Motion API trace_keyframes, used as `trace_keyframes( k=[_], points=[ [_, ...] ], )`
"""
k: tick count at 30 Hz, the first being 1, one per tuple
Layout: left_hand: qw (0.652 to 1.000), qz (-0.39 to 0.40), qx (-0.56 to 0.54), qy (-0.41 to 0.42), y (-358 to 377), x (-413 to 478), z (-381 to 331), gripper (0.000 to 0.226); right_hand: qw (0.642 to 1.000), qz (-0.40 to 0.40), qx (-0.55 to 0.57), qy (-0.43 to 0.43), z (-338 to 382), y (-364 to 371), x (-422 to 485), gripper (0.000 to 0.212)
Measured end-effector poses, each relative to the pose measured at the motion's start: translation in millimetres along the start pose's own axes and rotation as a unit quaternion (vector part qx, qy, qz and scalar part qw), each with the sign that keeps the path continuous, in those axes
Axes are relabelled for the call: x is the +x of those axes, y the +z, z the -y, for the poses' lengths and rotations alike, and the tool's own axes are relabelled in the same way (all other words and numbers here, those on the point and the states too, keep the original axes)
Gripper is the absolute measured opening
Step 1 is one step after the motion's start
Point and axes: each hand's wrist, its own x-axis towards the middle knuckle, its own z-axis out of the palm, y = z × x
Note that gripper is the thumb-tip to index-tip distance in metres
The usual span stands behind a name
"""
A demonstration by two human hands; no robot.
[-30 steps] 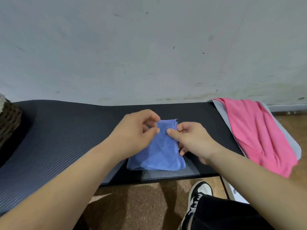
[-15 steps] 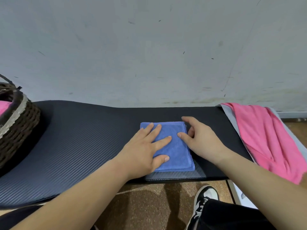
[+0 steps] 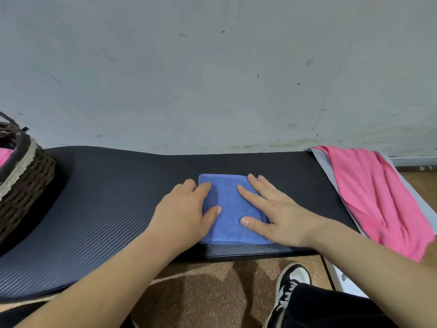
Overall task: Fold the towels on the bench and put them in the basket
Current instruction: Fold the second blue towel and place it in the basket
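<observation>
A small blue towel (image 3: 228,207), folded into a rectangle, lies on the black bench (image 3: 106,197) near its front edge. My left hand (image 3: 186,214) lies flat over the towel's left side with straight fingers. My right hand (image 3: 269,209) presses flat on its right side, thumb and fingers spread. A pink towel (image 3: 378,197) lies unfolded over a grey cloth at the bench's right end. The woven basket (image 3: 21,181) stands at the left end, with something pink inside.
A grey-white wall (image 3: 212,67) runs right behind the bench. Below the front edge are the brown floor (image 3: 208,292) and my black-and-white shoe (image 3: 290,287). The pink towel hangs over the bench's right end.
A second ago both hands pinched the towel's upper edge. They have since laid it flat, and the right hand has slid onto the towel; the left has shifted left.
</observation>
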Motion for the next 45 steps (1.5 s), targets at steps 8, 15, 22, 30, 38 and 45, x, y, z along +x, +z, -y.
trace_keyframes(
  k=[8,15,22,30,38,45],
  points=[
    [0.948,0.047,-0.268,-0.163,-2.9,6.4,-9.9,0.052,1.000,0.023,0.010,-0.018,-7.2,-6.1,-0.7,0.091],
    [0.967,-0.013,-0.209,-0.146,-36.2,3.8,3.3,0.030,0.999,0.003,0.028,-0.043,6.9,2.4,3.3,0.099],
    [0.987,-0.080,-0.137,-0.023,-31.2,-13.1,-32.5,0.022,0.998,-0.006,0.049,-0.035,15.0,10.6,7.9,0.105],
    [0.972,-0.066,-0.195,0.111,-8.4,-10.3,-32.3,0.035,0.994,-0.041,0.096,-0.037,-3.5,11.5,10.1,0.115],
    [0.975,-0.074,-0.058,0.200,24.5,-3.3,-28.0,0.066,0.991,-0.062,0.115,-0.033,-13.3,-3.7,10.0,0.090],
    [0.975,-0.065,-0.033,0.208,37.5,-0.8,-31.8,0.067,0.983,-0.086,0.164,0.004,-3.7,-11.7,9.0,0.055]
  ],
)
